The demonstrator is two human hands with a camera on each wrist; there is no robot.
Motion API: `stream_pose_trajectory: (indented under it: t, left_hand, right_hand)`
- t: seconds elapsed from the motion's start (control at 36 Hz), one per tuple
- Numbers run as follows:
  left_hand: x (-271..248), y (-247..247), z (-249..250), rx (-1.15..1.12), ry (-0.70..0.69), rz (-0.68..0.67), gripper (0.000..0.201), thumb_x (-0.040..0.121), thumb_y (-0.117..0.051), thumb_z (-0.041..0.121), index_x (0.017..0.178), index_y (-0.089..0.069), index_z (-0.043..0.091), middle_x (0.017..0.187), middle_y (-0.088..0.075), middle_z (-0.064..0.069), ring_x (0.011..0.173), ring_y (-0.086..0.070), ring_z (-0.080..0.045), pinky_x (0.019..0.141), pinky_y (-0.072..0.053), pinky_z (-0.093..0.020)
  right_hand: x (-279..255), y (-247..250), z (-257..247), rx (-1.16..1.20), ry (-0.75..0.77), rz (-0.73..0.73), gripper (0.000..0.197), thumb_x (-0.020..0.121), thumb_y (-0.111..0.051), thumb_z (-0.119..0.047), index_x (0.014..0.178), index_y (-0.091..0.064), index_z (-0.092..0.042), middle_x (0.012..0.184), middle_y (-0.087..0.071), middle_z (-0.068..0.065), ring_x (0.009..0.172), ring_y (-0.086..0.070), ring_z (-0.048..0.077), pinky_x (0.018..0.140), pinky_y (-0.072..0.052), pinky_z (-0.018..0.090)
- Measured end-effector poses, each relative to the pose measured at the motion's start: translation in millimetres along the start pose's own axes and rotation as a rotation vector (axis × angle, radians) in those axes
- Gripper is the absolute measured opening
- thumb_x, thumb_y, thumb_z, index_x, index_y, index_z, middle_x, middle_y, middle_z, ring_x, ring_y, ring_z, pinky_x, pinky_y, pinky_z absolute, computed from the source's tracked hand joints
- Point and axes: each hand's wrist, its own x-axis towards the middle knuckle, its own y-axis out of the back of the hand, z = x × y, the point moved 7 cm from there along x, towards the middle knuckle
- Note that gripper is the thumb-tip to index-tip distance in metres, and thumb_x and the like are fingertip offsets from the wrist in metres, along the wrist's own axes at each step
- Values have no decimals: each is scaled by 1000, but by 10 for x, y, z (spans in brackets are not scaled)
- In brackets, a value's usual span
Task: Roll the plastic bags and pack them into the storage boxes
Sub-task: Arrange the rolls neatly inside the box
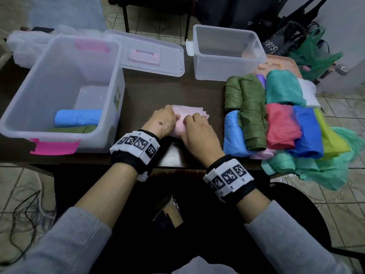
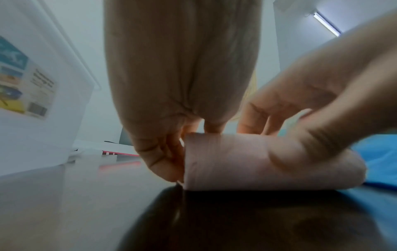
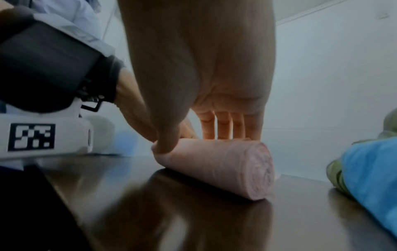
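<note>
Left hand point(image 1: 163, 120) and right hand point(image 1: 198, 128) both curled around pink bag roll point(image 3: 225, 167), roll lay mid-surface point(image 1: 154, 91), between large storage box point(image 1: 23, 123) and bag pile point(image 1: 280, 119).

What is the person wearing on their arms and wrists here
Both arms wear ribbed light grey sleeves, pushed up so the forearms are bare. Each wrist carries a black strap with a band of white blocks printed with black square coded markers: the left wrist band and the right wrist band. The left hand and right hand are bare, with no gloves.
</note>
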Motion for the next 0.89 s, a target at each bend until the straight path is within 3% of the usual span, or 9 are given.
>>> stream_pose_trajectory:
  t: [0.06,0.17,0.28,0.42,0.47,0.56,0.69,0.83,0.89]
  left_hand:
    - [6,10,3,26,-19,20,38,100,-37,30,118,-51,0,127,-52,-23,119,-46,-38,95,-35,-37]
    - [-23,46,-34,29,-77,62,43,101,-34,35,122,-57,6,130,-46,-22,124,-40,-36,104,-32,-38]
    - [-90,44,-102,-121,-93,96,37,98,-42,35,124,-51,11,130,-51,-15,122,-45,-29,98,-32,-30]
    - [-122,-2,-99,-120,-47,97,36,99,-39,34,123,-50,10,130,-49,-18,123,-41,-32,100,-30,-35]
    - [-133,-6,-85,-111,-38,95,37,100,-38,34,125,-49,10,132,-47,-18,124,-39,-31,100,-29,-34]
    - [-145,-12,-83,-105,-33,85,37,100,-38,33,126,-48,9,133,-45,-17,124,-37,-31,101,-28,-34]
    - [-152,-3,-77,-103,-34,84,36,100,-38,33,125,-48,9,132,-46,-17,123,-38,-31,101,-29,-34]
    - [-159,-10,-82,-108,-26,82,37,100,-39,33,126,-47,8,132,-46,-18,123,-38,-32,101,-29,-35]
    - [-156,-9,-84,-108,-21,82,38,100,-39,34,127,-47,8,132,-45,-17,123,-38,-31,100,-29,-34]
  right_hand:
    - [-15,-32,-17,-9,6,-12,48,89,-55,-42,120,-44,-7,121,-45,9,113,-43,26,88,-38,35]
    - [43,-70,81,27,-8,-72,47,89,-59,-33,124,-43,-7,126,-47,10,116,-43,27,93,-35,35]
    - [173,-93,195,184,-55,-185,51,88,-61,-33,128,-47,-5,128,-50,15,120,-44,29,100,-37,37]
    - [296,-57,254,232,-44,-292,52,77,-73,-41,113,-59,-7,116,-60,10,106,-54,24,80,-37,25]
    - [325,-52,295,241,-65,-323,58,70,-77,-46,112,-58,-11,122,-53,8,115,-46,24,91,-39,29]
    - [340,-54,344,235,-111,-381,71,64,-80,-50,120,-51,-17,133,-37,8,125,-31,26,102,-32,33]
    - [372,-76,389,205,-167,-366,119,54,-79,-64,148,-16,-26,146,-30,8,136,-25,27,107,-25,45]
    - [363,-121,400,169,-128,-340,100,58,-71,-71,134,-40,-15,128,-48,3,120,-38,24,91,-31,36]
    - [351,-128,378,167,-102,-325,91,61,-70,-70,127,-46,-12,120,-50,4,117,-41,25,91,-33,36]
